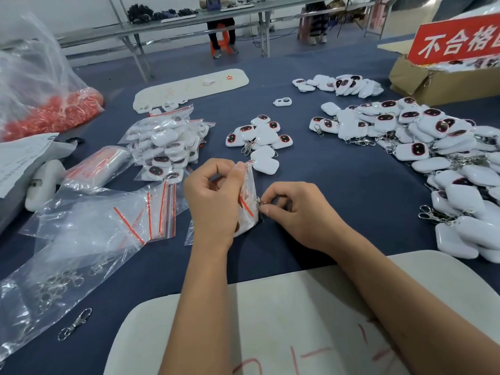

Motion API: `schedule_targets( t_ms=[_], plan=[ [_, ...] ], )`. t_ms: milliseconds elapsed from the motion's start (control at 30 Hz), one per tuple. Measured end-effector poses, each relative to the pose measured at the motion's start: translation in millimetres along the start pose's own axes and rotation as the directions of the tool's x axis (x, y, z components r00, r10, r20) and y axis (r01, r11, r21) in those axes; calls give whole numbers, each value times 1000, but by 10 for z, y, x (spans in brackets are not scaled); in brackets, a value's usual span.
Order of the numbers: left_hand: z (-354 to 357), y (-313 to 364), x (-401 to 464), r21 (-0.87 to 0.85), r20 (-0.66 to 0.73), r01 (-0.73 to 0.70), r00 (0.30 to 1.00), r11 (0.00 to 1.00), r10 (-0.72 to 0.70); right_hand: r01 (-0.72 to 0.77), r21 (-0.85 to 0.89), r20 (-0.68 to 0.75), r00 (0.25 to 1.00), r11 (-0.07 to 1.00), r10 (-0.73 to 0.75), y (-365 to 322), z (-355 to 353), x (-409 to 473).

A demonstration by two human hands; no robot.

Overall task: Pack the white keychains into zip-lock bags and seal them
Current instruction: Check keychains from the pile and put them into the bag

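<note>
Bag (247, 201) stands upright, pinched in our left hand (213, 201). Our right hand (295, 215), touching its right edge, pinches the keychain clasp (260, 201) there.

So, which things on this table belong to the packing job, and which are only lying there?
Belong to the job:
- zip-lock bag held in left hand, right hand at its mouth
- loose white keychains
- empty zip-lock bags
- packed bags

Only lying there:
- bag of red pieces
- cardboard box
- loose metal clasp
</note>
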State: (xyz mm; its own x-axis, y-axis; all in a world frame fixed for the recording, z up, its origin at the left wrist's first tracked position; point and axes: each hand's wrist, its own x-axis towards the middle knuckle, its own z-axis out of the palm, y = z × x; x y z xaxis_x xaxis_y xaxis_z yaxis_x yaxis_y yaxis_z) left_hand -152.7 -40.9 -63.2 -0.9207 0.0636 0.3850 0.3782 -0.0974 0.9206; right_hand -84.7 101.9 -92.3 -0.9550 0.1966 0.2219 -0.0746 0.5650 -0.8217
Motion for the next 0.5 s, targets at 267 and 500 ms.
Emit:
schedule_targets(
  t_ms=[267,500],
  plan=[
    [22,-50,-36,378,132,-290,957,879,259,141,300,-188,978,944,-87,-47,-15,-41],
    [68,-11,-48,434,137,-421,905,796,404,132,465,-37,991,876,-130,-102,-14,-43]
  ],
)
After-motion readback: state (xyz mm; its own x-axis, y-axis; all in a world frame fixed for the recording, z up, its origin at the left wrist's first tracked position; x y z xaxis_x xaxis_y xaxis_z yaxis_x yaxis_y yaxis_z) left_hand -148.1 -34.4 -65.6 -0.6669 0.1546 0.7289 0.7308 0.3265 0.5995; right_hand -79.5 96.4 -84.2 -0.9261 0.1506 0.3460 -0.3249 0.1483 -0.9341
